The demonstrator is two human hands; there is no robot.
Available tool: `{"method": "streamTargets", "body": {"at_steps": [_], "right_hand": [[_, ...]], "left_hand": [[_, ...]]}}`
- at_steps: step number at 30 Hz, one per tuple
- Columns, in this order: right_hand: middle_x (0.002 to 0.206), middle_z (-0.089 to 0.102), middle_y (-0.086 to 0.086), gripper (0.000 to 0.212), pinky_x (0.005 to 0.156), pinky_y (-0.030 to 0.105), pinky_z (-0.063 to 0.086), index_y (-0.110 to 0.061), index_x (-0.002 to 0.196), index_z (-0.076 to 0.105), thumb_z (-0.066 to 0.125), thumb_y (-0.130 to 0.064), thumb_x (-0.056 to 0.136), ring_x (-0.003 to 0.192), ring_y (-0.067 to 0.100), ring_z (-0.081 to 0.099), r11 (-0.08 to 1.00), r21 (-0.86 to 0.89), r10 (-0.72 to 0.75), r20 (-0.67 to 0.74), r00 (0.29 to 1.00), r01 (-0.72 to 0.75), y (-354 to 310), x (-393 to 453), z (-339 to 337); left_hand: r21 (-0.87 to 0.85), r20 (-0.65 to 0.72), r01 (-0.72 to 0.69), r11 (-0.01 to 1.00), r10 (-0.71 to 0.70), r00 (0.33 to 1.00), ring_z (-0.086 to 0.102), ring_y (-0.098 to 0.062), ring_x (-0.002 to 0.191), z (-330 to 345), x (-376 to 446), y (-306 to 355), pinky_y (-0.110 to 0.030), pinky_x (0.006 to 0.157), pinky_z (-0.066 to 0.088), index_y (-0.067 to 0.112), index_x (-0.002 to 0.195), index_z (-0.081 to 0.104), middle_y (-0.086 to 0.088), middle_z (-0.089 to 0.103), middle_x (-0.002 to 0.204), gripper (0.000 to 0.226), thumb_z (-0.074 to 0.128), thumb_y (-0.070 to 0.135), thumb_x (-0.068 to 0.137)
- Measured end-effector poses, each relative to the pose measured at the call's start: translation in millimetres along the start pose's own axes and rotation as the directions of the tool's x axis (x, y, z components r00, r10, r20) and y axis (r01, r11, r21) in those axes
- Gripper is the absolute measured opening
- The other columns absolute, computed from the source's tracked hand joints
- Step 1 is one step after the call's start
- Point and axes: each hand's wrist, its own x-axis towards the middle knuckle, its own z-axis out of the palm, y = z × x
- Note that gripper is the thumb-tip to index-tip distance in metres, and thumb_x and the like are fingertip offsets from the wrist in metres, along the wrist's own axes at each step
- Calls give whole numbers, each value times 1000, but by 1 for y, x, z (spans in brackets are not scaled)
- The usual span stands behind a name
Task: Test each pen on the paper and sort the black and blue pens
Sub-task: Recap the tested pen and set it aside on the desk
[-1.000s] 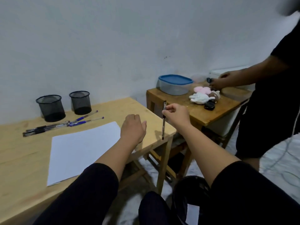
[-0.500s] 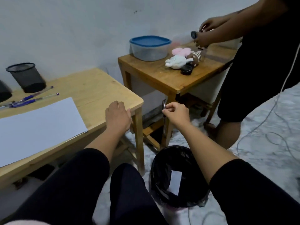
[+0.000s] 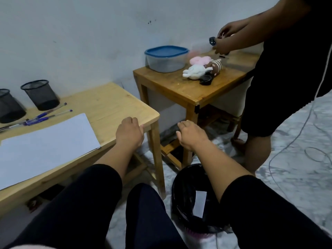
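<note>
Light wood tabletop [image 3: 107, 103] at left. White paper sheet [image 3: 46, 146] lies along its near edge, one corner just over the edge. Two black mesh pen cups [image 3: 40, 95] stand at the far edge by the wall, the left one cut off by the frame. Pens [image 3: 43, 116] lie in a loose row between the cups and the paper: blue ones visible, the rest too dark to tell. Left hand [image 3: 129, 133] rests on the near right corner.

Second, darker tabletop [image 3: 179, 88] at right: blue-lidded plastic container [image 3: 166, 58] at the far left corner, plush toys [image 3: 201, 68] and a small black round lid [image 3: 206, 79] mid-surface.

Floor [image 3: 296, 168]: black bin [image 3: 190, 200], a white cable [image 3: 287, 146].
</note>
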Motion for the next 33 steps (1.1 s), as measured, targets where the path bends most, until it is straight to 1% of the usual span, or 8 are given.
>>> {"method": "streamTargets", "body": {"at_steps": [3,8,14,16,20,24,29,33], "right_hand": [[145,41,13,48,111,39,31,-6,141,34,31,-30,99,136,28,34,998,-24,-54,-52,997,53,-23,5,-15],[142,44,11,45,108,38,34,-9,137,38,34,-31,98,133,24,37,989,-19,-148,-136,979,147,-65,18,-49],[145,40,11,48,106,39,36,-8,139,36,32,-34,99,135,25,35,976,5,-211,-197,958,216,-130,43,-88],[146,39,12,48,106,39,35,-7,139,36,30,-33,99,135,26,34,969,5,-240,-193,951,246,-156,53,-96],[142,42,12,46,102,39,36,-6,136,38,31,-32,98,131,27,37,939,18,-334,-205,920,344,-213,74,-104],[135,47,12,41,92,37,40,-4,129,42,34,-29,98,126,27,40,889,46,-438,-201,877,455,-277,91,-97],[141,44,9,44,97,39,41,-7,135,40,37,-28,96,130,25,38,803,70,-579,-142,803,591,-358,107,-67],[141,45,9,45,96,37,40,-8,137,40,38,-26,96,129,26,39,726,87,-676,-93,731,683,-411,120,-36]], "left_hand": [[3,-2,6,1000,-6,1000,51,-30,108,-15,-3,-7,-39,91,46,6,121,46,-16,52,122,39,35,34,96],[45,-61,12,999,-10,998,47,-31,113,-56,0,-32,-41,93,42,2,121,45,-18,50,123,40,33,32,96],[81,-166,38,996,-25,986,47,-31,110,-112,8,-81,-39,91,41,1,116,46,-18,51,118,38,32,31,97],[91,-199,66,994,-47,979,47,-31,109,-127,8,-104,-39,91,41,1,115,46,-18,51,117,37,33,30,97],[94,-233,171,981,-146,961,46,-30,111,-149,3,-159,-38,89,40,2,115,46,-17,50,118,36,32,29,97],[101,-247,272,957,-240,939,46,-29,110,-154,-8,-222,-37,91,39,3,118,45,-16,50,119,37,33,30,97],[34,-236,431,902,-412,880,49,-29,108,-141,-29,-300,-36,83,43,4,115,47,-15,51,116,33,38,29,95],[4,-183,479,878,-470,863,47,-31,113,-122,-38,-352,-40,86,42,4,118,46,-15,49,122,34,42,27,93]]}}
